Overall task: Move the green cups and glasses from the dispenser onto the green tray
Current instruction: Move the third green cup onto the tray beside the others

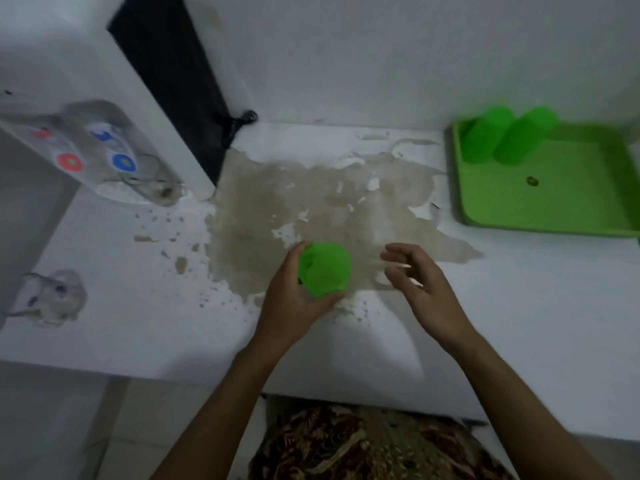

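Observation:
My left hand [298, 299] grips a green plastic cup [325, 268] above the middle of the white counter. My right hand [419, 289] hovers just to the right of the cup, fingers spread and holding nothing. The green tray [561, 209] lies at the right edge of the counter. Two green glasses [485, 140] [523, 140] stand in its far left corner. The white water dispenser [86, 147] stands at the left, with red and blue taps.
A large brown patch of peeled paint [311, 209] covers the counter's middle. A black cable [239, 121] runs along the dispenser's right side by the wall. A patterned cloth [363, 445] lies below the counter's front edge.

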